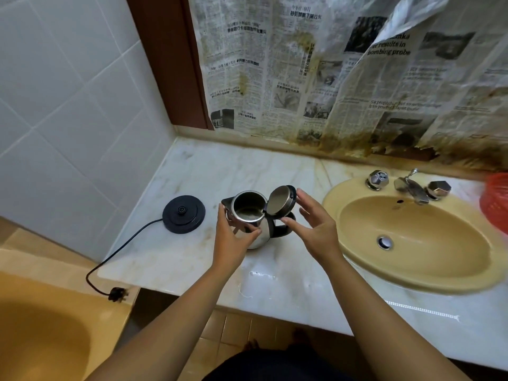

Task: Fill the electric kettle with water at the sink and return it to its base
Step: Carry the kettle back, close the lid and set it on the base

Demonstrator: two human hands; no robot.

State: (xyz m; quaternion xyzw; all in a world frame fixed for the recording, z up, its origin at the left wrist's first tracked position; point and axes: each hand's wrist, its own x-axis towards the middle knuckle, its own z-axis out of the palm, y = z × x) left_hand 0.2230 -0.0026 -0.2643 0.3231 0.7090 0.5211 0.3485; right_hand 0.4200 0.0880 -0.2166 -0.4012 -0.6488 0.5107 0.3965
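Observation:
A steel electric kettle stands on the marble counter, off its base, with its lid flipped up and the inside showing. My left hand is wrapped around the kettle's left side below the spout. My right hand hovers with spread fingers just right of the lid and above the black handle; contact with them is unclear. The round black base lies on the counter to the kettle's left. The yellow sink is on the right, with a chrome tap at its back.
The base's black cord runs off the counter's left edge to a loose plug. A yellow tub is low on the left. Stained newspaper covers the wall behind. A red mesh object sits at the sink's far right.

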